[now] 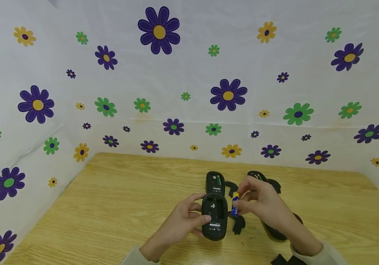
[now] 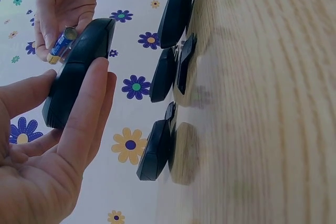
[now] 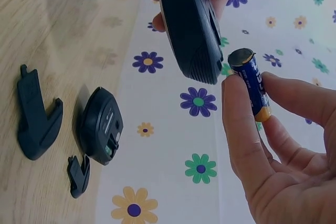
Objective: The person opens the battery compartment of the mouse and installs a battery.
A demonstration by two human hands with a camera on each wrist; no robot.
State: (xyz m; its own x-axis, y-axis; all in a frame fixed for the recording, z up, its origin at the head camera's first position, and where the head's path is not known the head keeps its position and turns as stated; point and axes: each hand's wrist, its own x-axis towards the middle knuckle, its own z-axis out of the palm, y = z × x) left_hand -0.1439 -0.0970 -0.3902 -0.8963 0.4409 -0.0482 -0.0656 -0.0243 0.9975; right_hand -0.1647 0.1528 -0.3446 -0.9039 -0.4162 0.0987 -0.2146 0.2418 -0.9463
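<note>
My left hand (image 1: 183, 217) grips a black computer mouse (image 1: 215, 229) above the table, underside facing up. Its battery compartment lies uncovered, with an empty-looking slot along the right side. Just to the right, my right hand (image 1: 265, 204) pinches a blue and yellow cylindrical battery (image 1: 235, 207) between thumb and fingers. In the right wrist view the battery (image 3: 252, 85) stands apart from the mouse (image 3: 190, 30), with its flat dark end up. Below the right hand, a loose black battery cover (image 1: 239, 224) lies on the table.
Behind the held mouse lies another upturned mouse (image 1: 215, 179) with a green item in its slot. A further mouse (image 1: 255, 174) is partly behind the right hand, and one more (image 1: 277, 232) under the right forearm. Loose covers (image 1: 274, 185) lie around them on the wooden table (image 1: 126, 191).
</note>
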